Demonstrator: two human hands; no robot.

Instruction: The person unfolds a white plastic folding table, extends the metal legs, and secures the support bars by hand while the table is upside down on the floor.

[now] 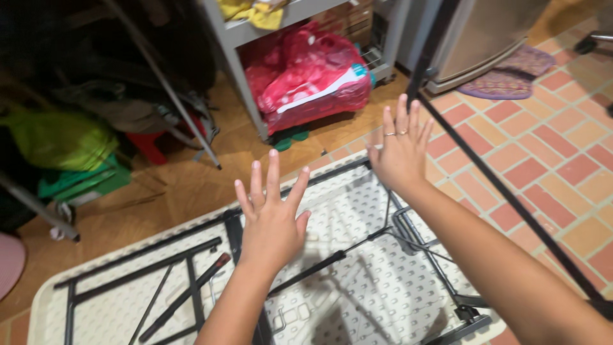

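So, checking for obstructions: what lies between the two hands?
Head view: only the upturned folding table and its black frame bar lie below the gap between left hand and right hand.

Open air above the upturned folding table (357, 281), both hands spread over it, left hand (271, 214) and right hand (401, 148) well apart. Black folded legs (191, 291) and crossing struts across its underside. Ahead, grey shelf unit (239, 57) with red bags (306, 73); slanting black pole (504, 191) rightward; clutter leftward.

The bottom edge is cutting off the upturned folding table (383, 281), and the forearms are hiding parts of its black frame (191, 252).
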